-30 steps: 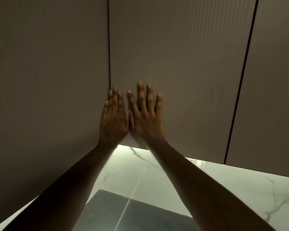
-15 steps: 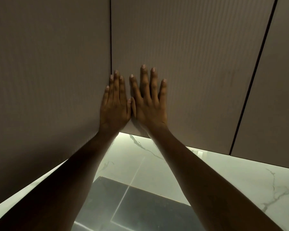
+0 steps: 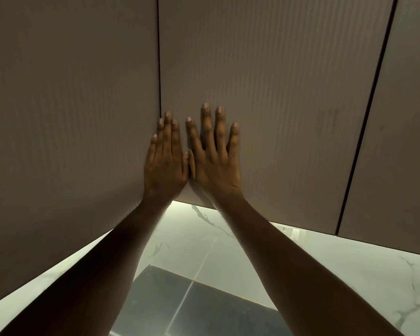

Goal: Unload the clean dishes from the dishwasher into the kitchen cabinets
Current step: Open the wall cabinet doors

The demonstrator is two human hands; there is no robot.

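Observation:
Two brown ribbed upper cabinet doors fill the view, both closed. My left hand (image 3: 165, 161) lies flat against the lower corner of the left door (image 3: 70, 117), right at the seam. Beside it, thumbs almost touching, my right hand (image 3: 214, 158) presses flat on the middle door (image 3: 277, 93) with fingers spread. Neither hand holds anything. No dishes and no dishwasher are in view.
A third cabinet door (image 3: 403, 141) hangs to the right. Below the doors runs a lit white marble backsplash (image 3: 325, 263), with a dark panel (image 3: 204, 309) beneath it and a small wall outlet (image 3: 291, 232) under the cabinet edge.
Both hands have stayed flat on the doors near the seam. The view has shifted slightly, so the hands sit a little higher in the frame than one second ago.

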